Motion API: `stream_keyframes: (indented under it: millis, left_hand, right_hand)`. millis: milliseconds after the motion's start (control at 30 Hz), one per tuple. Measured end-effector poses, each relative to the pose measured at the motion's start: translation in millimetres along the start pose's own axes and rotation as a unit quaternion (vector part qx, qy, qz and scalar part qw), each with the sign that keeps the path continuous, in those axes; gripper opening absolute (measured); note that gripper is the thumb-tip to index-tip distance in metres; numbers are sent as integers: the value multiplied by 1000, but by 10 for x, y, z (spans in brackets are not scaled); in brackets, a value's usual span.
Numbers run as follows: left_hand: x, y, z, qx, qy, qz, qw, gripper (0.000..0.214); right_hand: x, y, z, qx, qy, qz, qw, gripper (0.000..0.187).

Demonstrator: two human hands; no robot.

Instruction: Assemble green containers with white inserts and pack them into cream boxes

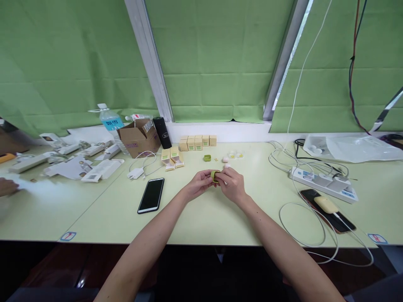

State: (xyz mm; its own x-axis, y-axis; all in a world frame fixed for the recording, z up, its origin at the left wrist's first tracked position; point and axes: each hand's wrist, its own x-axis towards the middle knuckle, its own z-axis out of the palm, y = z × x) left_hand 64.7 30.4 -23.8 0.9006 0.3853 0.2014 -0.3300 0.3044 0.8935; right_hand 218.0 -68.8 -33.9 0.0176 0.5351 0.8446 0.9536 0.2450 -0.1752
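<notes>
Both hands meet above the middle of the table. My left hand [201, 183] is closed on the left side of a small green case part [214, 175], hollow and held with its opening turned toward my right. Fingers of my right hand [232, 183] reach into or against that opening; whether they pinch anything else inside is hidden. Just beyond them lies a matching green case piece [207, 158], with a tiny yellowish bit [216, 159] beside it. A small pale pink item [226, 160] stands close behind my right hand.
Small kraft boxes [198, 143] line the back, with opened ones [172, 157] nearer. A phone [151, 196] lies left; a power strip [323, 183], cables and another phone [327, 212] lie right. A cardboard box [140, 138] stands back left. Another person's hand [8, 186] is far left.
</notes>
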Motion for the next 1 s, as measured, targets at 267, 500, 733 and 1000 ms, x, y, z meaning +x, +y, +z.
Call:
stream_keyframes:
  millis: [267, 500, 733, 1000]
  left_hand:
    - [0, 3, -38, -27, 36, 18, 999, 52]
    - [32, -9, -104, -30, 111, 84, 990, 46]
    - [24, -47, -57, -54, 107, 57, 991, 41]
    - [19, -44, -59, -69, 79, 41, 994, 43]
  right_hand:
    - [60, -5, -93, 133, 19, -25, 991, 26]
    - [31, -47, -45, 180, 63, 53, 980, 18]
    - [-7, -47, 51, 180, 51, 32, 982, 24]
    - [-15, -31, 63, 154, 58, 24, 986, 28]
